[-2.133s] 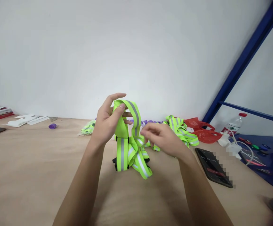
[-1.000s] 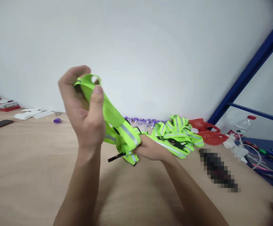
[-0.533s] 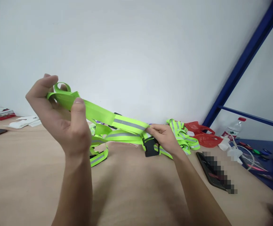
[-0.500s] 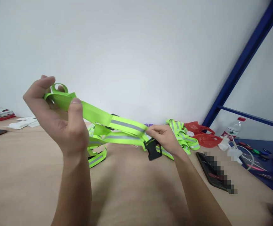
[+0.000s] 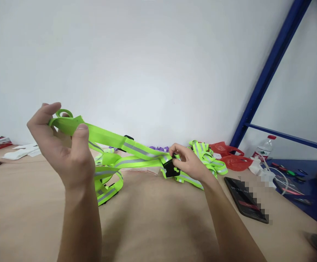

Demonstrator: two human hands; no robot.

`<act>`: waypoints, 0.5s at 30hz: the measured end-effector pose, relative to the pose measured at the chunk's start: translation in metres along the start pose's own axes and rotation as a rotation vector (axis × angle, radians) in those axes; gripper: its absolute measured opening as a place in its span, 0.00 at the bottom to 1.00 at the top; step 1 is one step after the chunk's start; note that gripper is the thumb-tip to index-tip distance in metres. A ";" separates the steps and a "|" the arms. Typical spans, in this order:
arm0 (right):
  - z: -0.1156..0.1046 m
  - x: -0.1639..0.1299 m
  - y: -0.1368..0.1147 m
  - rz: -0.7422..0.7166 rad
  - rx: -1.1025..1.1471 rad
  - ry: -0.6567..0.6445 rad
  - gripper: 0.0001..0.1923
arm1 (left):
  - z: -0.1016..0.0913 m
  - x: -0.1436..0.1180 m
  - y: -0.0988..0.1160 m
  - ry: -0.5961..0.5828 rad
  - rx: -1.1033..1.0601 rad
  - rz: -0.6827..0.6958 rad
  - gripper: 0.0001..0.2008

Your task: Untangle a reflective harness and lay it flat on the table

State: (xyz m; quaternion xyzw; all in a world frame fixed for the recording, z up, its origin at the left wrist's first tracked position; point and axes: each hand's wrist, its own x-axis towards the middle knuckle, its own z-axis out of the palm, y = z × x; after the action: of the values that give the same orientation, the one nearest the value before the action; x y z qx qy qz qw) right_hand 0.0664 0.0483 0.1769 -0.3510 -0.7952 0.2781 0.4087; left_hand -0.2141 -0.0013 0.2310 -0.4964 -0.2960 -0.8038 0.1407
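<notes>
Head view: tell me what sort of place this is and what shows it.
Probably a makeshift indoor workspace: a lime-yellow reflective strap is held over a broad tabletop, with more reflective straps heaped beyond and a smartphone at the right.

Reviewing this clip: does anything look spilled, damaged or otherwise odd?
The phone to the right of the right hand looks odd: square blocks break up its right edge, probably image masking rather than damage. No spill shows, and nothing else stands out.

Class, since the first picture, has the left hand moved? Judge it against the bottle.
Yes. The left hand has moved to the left, farther from the bottle.
</notes>
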 end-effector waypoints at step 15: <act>0.014 0.003 0.007 0.202 -0.316 -0.117 0.07 | 0.012 -0.015 0.016 -0.177 -0.339 -0.215 0.21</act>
State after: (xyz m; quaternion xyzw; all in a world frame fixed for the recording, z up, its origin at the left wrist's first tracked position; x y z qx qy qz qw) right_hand 0.0556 0.0530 0.1660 -0.4720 -0.8121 0.2093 0.2718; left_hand -0.1904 -0.0073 0.2271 -0.5470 -0.2190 -0.8059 -0.0580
